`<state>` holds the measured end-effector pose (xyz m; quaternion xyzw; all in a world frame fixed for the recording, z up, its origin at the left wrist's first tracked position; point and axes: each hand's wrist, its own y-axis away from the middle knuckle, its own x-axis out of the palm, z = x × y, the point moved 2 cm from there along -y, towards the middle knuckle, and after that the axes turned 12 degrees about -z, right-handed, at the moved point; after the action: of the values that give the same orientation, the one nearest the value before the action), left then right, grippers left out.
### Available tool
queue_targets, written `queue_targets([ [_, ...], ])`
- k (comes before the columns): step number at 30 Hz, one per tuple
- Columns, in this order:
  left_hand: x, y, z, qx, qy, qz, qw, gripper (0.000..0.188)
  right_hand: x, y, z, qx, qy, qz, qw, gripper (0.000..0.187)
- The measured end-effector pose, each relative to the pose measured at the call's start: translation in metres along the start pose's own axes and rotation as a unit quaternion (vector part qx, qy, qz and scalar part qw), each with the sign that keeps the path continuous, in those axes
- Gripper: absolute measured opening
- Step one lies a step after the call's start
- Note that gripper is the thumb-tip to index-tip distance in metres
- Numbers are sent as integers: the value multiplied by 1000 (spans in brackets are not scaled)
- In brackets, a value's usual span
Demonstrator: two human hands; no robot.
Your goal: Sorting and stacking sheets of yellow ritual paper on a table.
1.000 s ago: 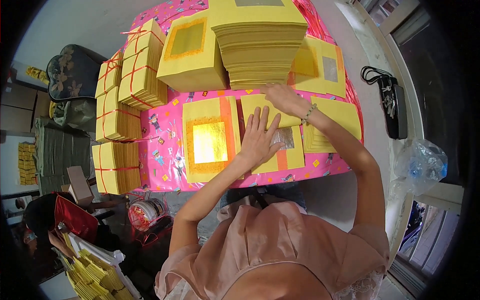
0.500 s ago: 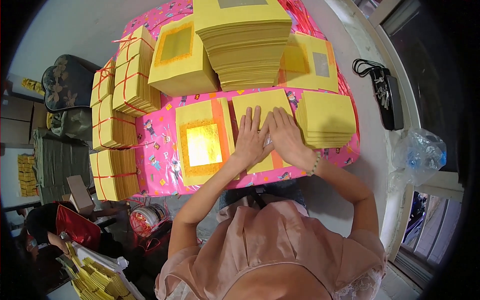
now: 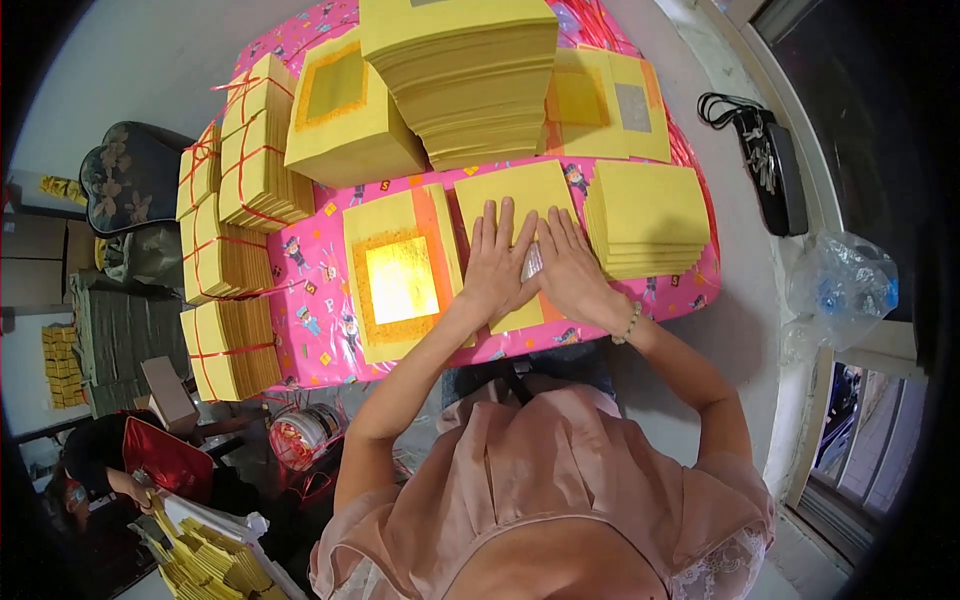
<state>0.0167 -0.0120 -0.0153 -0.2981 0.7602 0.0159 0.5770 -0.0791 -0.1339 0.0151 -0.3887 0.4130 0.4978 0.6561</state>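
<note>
A yellow paper sheet (image 3: 545,185) with a silver patch (image 3: 532,262) at its middle lies in front of me. My left hand (image 3: 497,265) rests flat on its left part, fingers stretched forward. Beside it my right hand (image 3: 573,270) also lies flat on the paper, its fingers pointing forward. Part of the silver patch shows between the two hands; the rest is hidden. To the left is a stack of yellow paper (image 3: 365,230) with a shiny gold square (image 3: 403,282) and an orange band. Right of my hands sits a short, uneven stack of plain yellow paper (image 3: 650,215).
Tall yellow paper stacks (image 3: 465,90) stand at the back of the pink patterned tablecloth (image 3: 315,345). Bundles tied with red string (image 3: 228,345) line the left edge. Below left, another person's hand (image 3: 130,488) is near yellow paper pieces. A clear plastic bag (image 3: 845,285) hangs at the right.
My hands have drawn slightly apart at the fingertips, and more of the silver patch shows between them. The whole view has shifted a little.
</note>
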Motion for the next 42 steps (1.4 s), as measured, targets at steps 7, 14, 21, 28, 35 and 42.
queue_targets([
  [7,2,-1,2,-3,-28,22,999,94,12,6,-4,-4,-40,-38,998,74],
  [14,-8,0,-2,-10,-64,22,998,92,26,12,-9,-25,-45,-94,994,75],
  [21,6,7,5,-38,-32,42,998,85,24,11,-7,-13,-53,-98,994,73],
  [28,-1,-6,8,-61,-19,94,993,80,18,-10,-8,-21,32,-120,992,52],
  [35,-17,-16,16,-9,-27,28,999,65,14,-29,-12,-103,165,-230,953,25],
  [42,-27,-31,9,1,-82,14,997,54,12,-31,-12,-153,237,-206,937,15],
])
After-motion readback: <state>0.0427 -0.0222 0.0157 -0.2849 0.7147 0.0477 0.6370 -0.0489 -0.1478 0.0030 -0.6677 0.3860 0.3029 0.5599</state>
